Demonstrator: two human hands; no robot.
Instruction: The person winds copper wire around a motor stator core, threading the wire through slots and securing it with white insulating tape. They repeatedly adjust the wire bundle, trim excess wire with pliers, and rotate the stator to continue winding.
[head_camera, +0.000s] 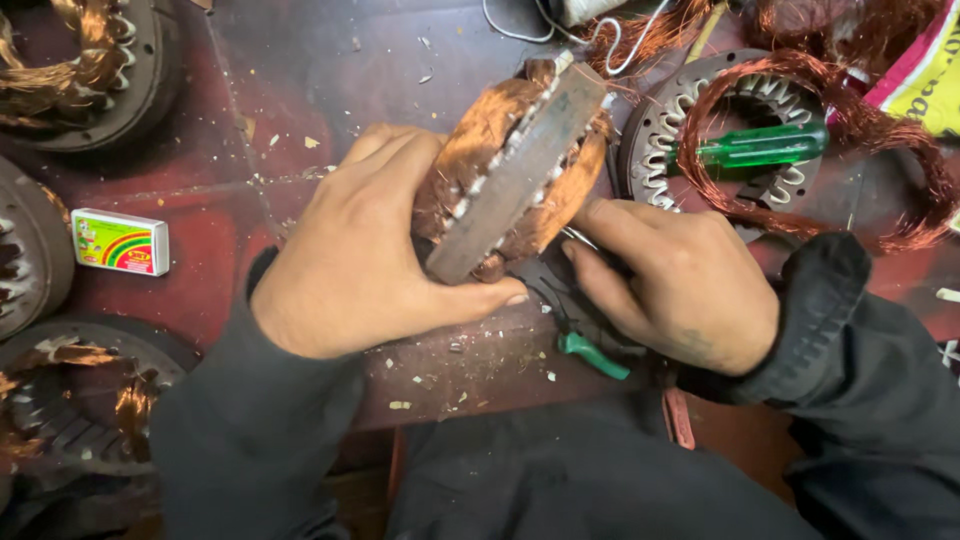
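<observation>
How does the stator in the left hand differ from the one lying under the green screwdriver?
The held stator is tilted on edge in the left hand; the other stator lies flat on the red table.
The held stator's slots are packed with tight copper windings; the flat one's teeth show bare, with only a loose copper coil and the green screwdriver resting on it.
Both are round, grey, slotted metal cores.
</observation>
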